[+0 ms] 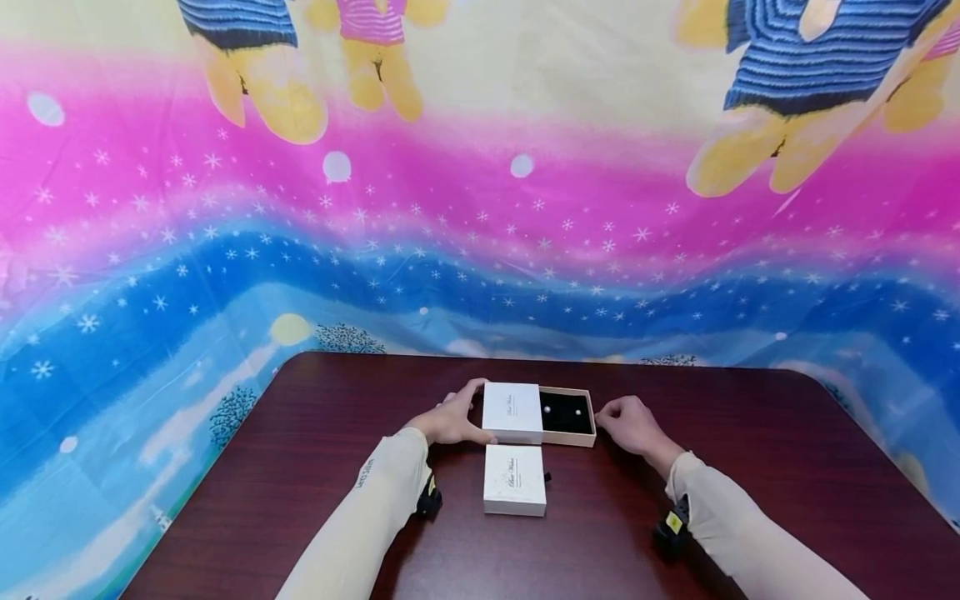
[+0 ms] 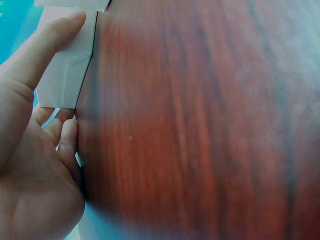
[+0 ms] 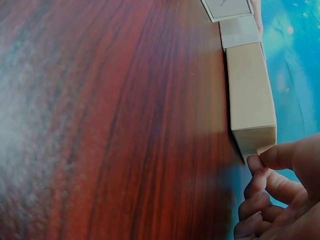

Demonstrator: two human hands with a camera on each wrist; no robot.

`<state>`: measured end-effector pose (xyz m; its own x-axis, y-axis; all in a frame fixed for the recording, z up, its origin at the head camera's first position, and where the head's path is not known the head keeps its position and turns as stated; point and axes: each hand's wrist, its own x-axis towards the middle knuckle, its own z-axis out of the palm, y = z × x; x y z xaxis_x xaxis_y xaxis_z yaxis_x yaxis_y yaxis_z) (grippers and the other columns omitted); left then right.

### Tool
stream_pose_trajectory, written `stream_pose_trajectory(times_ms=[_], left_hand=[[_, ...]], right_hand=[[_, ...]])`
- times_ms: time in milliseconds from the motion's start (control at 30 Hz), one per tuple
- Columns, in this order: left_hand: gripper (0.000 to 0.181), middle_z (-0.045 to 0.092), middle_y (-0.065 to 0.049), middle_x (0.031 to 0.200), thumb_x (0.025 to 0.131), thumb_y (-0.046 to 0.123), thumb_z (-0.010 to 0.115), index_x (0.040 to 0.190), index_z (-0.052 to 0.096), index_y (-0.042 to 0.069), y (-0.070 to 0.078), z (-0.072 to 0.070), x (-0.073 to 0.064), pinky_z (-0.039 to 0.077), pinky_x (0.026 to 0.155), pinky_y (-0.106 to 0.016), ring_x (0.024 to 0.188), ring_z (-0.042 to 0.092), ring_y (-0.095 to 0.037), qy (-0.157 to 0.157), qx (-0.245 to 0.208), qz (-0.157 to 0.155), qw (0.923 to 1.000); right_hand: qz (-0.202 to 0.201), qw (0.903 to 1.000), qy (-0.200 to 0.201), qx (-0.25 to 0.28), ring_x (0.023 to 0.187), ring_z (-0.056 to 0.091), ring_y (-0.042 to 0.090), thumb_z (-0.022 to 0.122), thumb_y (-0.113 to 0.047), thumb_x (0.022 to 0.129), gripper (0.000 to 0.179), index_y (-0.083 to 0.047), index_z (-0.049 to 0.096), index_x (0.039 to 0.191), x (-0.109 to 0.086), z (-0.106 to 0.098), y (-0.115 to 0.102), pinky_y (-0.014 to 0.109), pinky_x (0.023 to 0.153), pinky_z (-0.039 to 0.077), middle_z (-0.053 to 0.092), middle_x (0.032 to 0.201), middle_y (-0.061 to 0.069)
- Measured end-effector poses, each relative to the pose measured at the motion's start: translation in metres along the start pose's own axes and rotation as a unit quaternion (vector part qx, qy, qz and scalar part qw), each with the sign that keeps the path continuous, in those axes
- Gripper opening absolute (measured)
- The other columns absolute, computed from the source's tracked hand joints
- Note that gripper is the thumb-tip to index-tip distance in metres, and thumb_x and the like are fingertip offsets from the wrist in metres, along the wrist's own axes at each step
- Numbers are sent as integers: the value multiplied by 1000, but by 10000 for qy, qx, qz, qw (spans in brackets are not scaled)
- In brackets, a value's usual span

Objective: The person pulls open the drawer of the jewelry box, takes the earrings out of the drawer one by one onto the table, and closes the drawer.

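A white jewelry box sleeve (image 1: pixel 512 412) with small print lies toward the far side of the table. Its beige drawer (image 1: pixel 567 439) is slid partway out to the right, showing a black pad (image 1: pixel 564 422) with two pearl-like studs. My left hand (image 1: pixel 450 419) grips the sleeve across its left end, thumb on the near side, as the left wrist view shows on the box wall (image 2: pixel 65 77). At the drawer's outer end, my right hand (image 1: pixel 632 425) pinches a small pull tab between thumb and index finger; the fingertips mostly hide it.
A second white box (image 1: pixel 514 479), closed, lies just in front of the first, a black tab (image 1: pixel 547 477) poking out on its right. The dark red wooden table (image 1: pixel 600 542) ends at the back against a colorful printed cloth (image 1: pixel 480 208).
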<state>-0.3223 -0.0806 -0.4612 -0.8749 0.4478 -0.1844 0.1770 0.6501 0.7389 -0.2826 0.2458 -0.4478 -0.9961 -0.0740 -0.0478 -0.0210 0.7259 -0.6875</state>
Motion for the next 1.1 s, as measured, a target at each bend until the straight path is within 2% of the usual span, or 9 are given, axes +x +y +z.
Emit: stream_pose_trajectory(times_ms=[667,967,1100], left_hand=[[104,37,-19,157,80,31,84,160,19,20,3,0,-2,26,118,-57,146,30,-37,-42,43,-68,10000],[106,38,-18,156,78,32,87,160,21,20,0,1,0,27,117,-57,146,30,-37,15,-124,-90,9999],[107,36,-18,158,78,32,87,161,20,20,1,1,0,27,118,-57,148,28,-37,9,-127,-119,9998]], right_hand=[[34,9999,20,-97,77,53,18,55,-10,99,23,0,76,97,1,-4,7,33,72,42,72,105,17],[35,9999,28,-164,81,58,19,55,-11,99,24,0,76,99,2,-6,9,37,75,48,71,109,20],[31,9998,18,-196,79,58,18,55,-11,99,24,1,76,99,1,-8,9,36,74,47,71,110,20]])
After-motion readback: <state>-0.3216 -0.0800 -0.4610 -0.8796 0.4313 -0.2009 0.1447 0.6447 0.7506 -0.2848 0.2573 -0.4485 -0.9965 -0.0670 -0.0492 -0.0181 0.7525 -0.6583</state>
